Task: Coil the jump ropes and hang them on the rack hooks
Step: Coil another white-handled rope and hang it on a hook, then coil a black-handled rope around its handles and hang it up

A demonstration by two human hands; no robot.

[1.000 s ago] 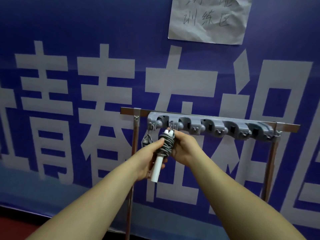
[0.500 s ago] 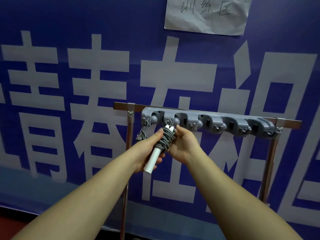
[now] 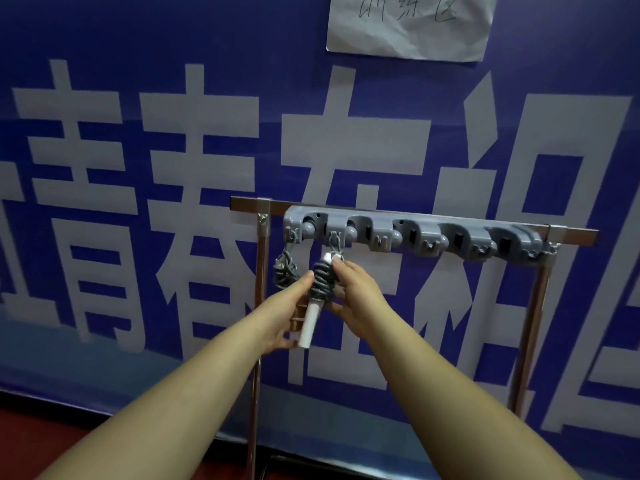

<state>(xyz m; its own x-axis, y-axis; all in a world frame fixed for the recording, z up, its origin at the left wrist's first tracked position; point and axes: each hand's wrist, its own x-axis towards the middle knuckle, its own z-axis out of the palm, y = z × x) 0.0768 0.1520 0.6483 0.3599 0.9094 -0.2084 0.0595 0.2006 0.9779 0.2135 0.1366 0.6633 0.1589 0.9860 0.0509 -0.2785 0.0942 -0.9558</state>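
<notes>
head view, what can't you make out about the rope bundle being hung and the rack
- Head view: whether the coiled jump rope is on the second hook; right hand and blur hide its loop.
- Left hand fingers, behind the white handle.
- Rack legs' feet: covered by forearms.

A grey rope (image 3: 322, 279) wraps white handles (image 3: 309, 325). The hook rack (image 3: 415, 233) is grey on a silver frame (image 3: 530, 327). At twelve o'clock, a blue banner (image 3: 173, 46) bears white characters.
</notes>
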